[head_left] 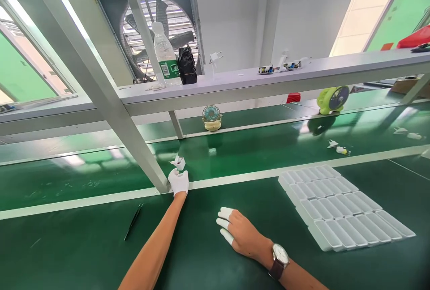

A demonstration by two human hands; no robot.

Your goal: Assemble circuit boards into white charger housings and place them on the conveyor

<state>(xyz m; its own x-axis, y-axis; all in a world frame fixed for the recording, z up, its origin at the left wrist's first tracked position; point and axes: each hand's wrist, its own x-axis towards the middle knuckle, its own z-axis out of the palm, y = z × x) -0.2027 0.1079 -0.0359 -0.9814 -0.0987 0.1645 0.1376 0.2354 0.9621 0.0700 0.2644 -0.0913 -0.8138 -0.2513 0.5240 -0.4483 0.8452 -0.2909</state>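
Note:
My left hand (178,182), in a white glove, reaches to the far side of the green bench, next to a slanted grey post. Just beyond its fingertips a small white plug adapter (178,162) lies on the green belt. The thumb and fingers look apart; I cannot tell whether they touch the adapter. My right hand (242,232), with white finger cots and a watch on the wrist, hovers low over the bench, fingers spread and holding nothing. Black tweezers (133,222) rest left of my left forearm.
A white compartment tray (346,211) lies at the right. More white plug parts (338,147) sit on the belt (248,155). A small fan (212,117) and a lime fan (332,100) stand beyond it. The overhead shelf (235,85) carries a plastic bottle (166,57) and circuit boards (266,70).

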